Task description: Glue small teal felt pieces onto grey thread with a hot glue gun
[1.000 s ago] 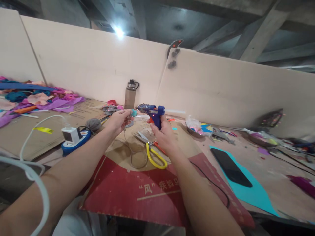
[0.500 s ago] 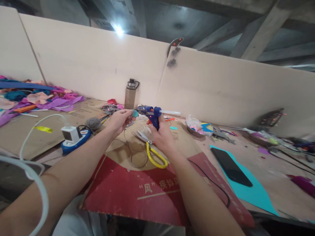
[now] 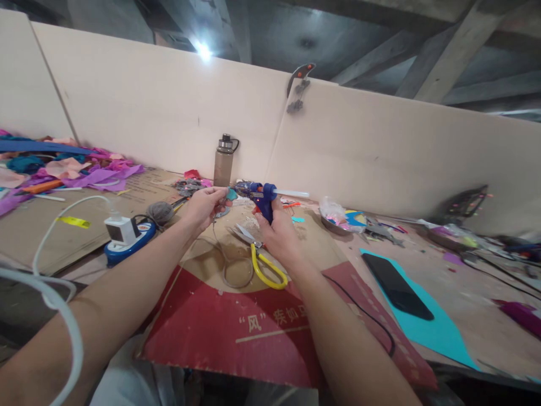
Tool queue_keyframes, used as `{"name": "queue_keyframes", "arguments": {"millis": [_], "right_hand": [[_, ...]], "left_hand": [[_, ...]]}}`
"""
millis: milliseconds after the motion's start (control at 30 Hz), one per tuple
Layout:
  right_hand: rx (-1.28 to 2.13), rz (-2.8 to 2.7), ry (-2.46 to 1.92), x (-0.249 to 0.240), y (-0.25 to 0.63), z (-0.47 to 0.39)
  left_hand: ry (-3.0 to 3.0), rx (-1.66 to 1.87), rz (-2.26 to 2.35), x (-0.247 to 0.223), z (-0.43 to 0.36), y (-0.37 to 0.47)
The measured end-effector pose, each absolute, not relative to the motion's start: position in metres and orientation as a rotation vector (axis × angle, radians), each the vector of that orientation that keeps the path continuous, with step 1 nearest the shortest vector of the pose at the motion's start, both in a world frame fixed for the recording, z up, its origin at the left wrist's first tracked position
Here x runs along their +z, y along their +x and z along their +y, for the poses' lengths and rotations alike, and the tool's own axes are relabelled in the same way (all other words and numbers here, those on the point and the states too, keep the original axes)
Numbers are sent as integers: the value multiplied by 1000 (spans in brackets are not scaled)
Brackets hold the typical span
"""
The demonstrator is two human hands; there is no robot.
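Note:
Between the fingertips of my left hand (image 3: 208,207) is a small teal piece (image 3: 231,194). My right hand (image 3: 276,230) is wrapped round the handle of a blue glue gun (image 3: 264,200), which points left with a clear glue stick (image 3: 292,193) out of its back. The gun's nozzle is at or very near the teal piece; whether they touch cannot be made out. Below the hands, scissors with yellow handles (image 3: 270,279) lie with blades apart on a red and brown cardboard sheet (image 3: 211,332), beside a loop of thin cord (image 3: 226,279).
A bottle (image 3: 223,163) stands at the back by the pale partition (image 3: 160,101). Grey yarn (image 3: 160,213) and a blue power strip with a white plug (image 3: 127,242) are at left, near coloured scraps (image 3: 97,175). Rightward are a filled bowl (image 3: 336,225) and a black phone (image 3: 397,287) on turquoise sheet.
The glue gun's nozzle has shifted slightly left, closer to the teal piece. Both hands keep their hold and nearly the same place.

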State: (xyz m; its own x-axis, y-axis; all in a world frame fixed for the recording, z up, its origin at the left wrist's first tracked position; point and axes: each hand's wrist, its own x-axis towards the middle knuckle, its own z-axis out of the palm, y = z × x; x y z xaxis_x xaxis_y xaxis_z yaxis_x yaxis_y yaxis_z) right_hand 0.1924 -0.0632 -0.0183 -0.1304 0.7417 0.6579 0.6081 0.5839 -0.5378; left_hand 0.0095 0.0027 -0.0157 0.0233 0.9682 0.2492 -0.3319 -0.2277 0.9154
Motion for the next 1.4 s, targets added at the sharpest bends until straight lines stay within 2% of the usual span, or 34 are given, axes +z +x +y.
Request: {"name": "queue_keyframes", "arguments": {"millis": [1400], "right_hand": [[148, -1828, -1112, -18, 192, -65]], "left_hand": [[1141, 1485, 790, -10, -3, 12]]}}
